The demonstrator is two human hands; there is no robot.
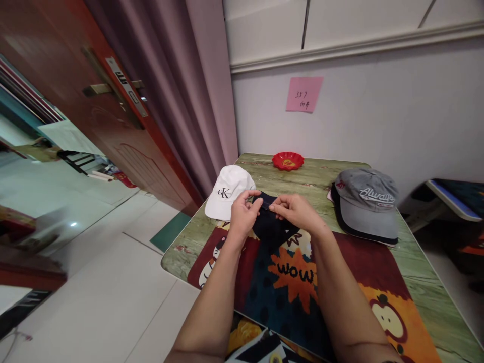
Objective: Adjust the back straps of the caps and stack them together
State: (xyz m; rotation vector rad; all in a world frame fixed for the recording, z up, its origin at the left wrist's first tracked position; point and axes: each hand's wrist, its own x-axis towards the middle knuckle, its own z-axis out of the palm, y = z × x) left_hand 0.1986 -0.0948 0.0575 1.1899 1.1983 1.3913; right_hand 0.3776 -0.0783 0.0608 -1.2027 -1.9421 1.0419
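Observation:
A dark navy or black cap (pixel 272 229) is held low over the patterned mat, partly hidden by my fingers. My left hand (pixel 245 212) pinches its upper edge between thumb and fingers. Close beside it, my right hand (pixel 297 210) grips the same edge, thumb and fingertips pressed together. Just left of my left hand sits a white cap (pixel 232 184) with black CK lettering, brim toward me. To the right stands a grey cap (pixel 366 199) with white lettering, apparently resting on other headwear whose dark brim shows beneath.
A colourful mat (pixel 260 287) covers the near part of the green wood-patterned table (pixel 321 176). At the back lies a red scalloped dish (pixel 288 161). A pink note (pixel 304 94) is stuck on the wall. An open brown door (pixel 124 131) and a curtain (pixel 181 75) stand left.

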